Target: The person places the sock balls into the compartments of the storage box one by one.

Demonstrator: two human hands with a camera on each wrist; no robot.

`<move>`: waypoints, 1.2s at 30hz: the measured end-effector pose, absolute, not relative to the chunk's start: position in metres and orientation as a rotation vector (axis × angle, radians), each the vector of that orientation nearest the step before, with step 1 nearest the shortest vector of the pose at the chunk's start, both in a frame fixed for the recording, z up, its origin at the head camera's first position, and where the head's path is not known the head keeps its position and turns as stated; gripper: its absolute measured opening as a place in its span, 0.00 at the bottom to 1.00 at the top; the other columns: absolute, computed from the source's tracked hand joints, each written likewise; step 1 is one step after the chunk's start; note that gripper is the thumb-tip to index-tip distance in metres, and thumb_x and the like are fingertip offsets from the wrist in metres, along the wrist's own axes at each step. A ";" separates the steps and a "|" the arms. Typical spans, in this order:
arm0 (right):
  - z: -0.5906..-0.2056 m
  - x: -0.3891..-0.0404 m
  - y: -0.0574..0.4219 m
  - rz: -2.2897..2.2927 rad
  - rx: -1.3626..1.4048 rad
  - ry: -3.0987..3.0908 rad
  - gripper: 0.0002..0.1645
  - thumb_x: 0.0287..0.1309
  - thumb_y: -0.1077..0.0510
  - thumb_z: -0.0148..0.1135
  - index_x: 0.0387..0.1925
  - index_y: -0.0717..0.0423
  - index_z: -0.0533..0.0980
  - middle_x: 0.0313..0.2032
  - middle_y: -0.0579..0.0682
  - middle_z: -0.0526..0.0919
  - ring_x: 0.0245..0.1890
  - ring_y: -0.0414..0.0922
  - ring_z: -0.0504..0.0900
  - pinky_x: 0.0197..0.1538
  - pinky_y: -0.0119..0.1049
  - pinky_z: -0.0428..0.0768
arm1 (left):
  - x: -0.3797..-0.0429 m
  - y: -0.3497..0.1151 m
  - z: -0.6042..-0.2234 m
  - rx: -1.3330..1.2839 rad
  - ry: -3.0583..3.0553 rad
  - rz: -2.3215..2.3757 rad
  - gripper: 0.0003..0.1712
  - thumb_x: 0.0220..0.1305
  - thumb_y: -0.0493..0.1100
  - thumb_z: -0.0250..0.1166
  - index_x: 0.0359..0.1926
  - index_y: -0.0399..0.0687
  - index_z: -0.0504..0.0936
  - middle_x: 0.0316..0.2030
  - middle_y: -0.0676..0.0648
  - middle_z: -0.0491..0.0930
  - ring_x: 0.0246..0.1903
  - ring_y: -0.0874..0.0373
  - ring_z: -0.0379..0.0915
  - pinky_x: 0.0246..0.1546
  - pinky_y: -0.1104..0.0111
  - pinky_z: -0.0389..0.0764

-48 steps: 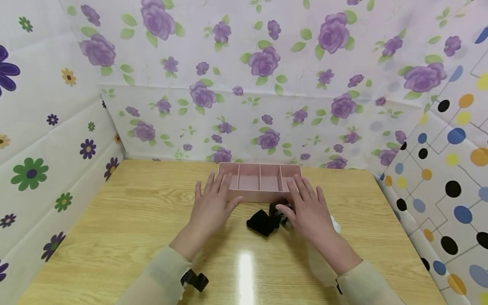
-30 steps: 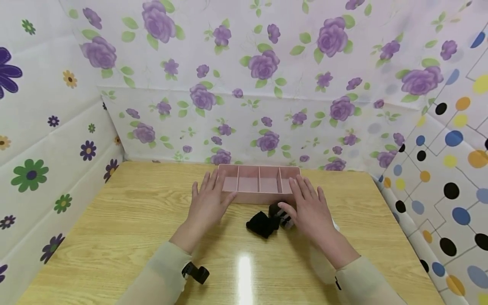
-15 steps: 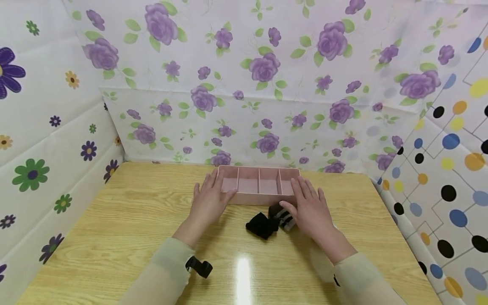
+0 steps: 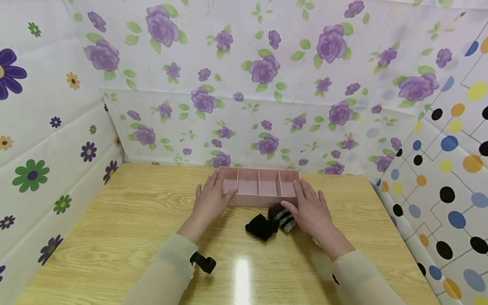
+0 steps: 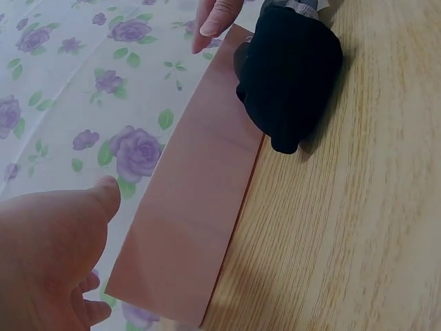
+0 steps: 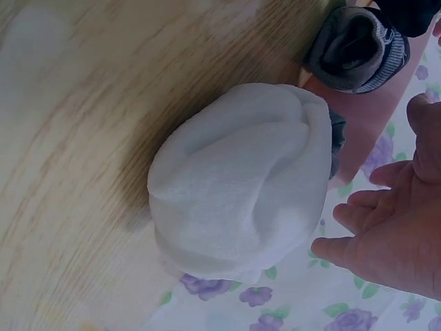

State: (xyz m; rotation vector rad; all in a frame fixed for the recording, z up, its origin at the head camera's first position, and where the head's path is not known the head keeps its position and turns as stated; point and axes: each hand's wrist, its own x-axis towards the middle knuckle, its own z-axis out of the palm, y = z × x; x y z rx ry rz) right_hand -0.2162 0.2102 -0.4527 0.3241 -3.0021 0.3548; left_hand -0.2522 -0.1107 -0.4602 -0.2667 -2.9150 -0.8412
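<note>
A pink divided box (image 4: 263, 201) with several compartments stands near the back of the table. My left hand (image 4: 209, 201) is at its left end, fingers extended, the fingertips at the rim. At the right end lies my right hand (image 4: 313, 209), fingers also straight and gripping nothing. In front of the box sit a rolled black sock (image 4: 262, 227) and a striped grey-and-black sock (image 4: 284, 218), partly behind the right thumb. The right wrist view has a balled white sock (image 6: 241, 179) beside the right hand, with a dark grey bit of cloth (image 6: 336, 141) behind it.
The wooden table (image 4: 145, 237) meets a flower-printed cloth wall (image 4: 244, 123) close behind the box. Printed cloths also hang at the left and right sides. A black wrist camera (image 4: 203, 262) is strapped at the left sleeve.
My left hand has drawn off the left compartment to the box's left end. The right hand stays at the right end. The head view has tilted slightly, showing more of the striped sock.
</note>
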 end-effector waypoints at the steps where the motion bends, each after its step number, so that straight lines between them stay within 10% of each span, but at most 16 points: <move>1: -0.453 -0.216 0.210 0.352 0.321 -3.005 0.53 0.83 0.34 0.57 0.89 0.61 0.50 0.86 0.67 0.52 0.85 0.66 0.53 0.82 0.72 0.46 | -0.253 -0.110 -0.461 -0.266 -2.915 -0.843 0.51 0.85 0.65 0.58 0.90 0.43 0.46 0.87 0.34 0.48 0.85 0.34 0.46 0.79 0.27 0.42; 36: -0.463 -0.218 0.199 0.424 0.434 -2.980 0.56 0.82 0.35 0.59 0.85 0.73 0.54 0.83 0.73 0.56 0.80 0.73 0.62 0.79 0.65 0.65 | -0.251 -0.125 -0.476 -0.201 -2.913 -0.904 0.54 0.85 0.65 0.57 0.89 0.36 0.45 0.88 0.37 0.46 0.86 0.38 0.46 0.80 0.28 0.44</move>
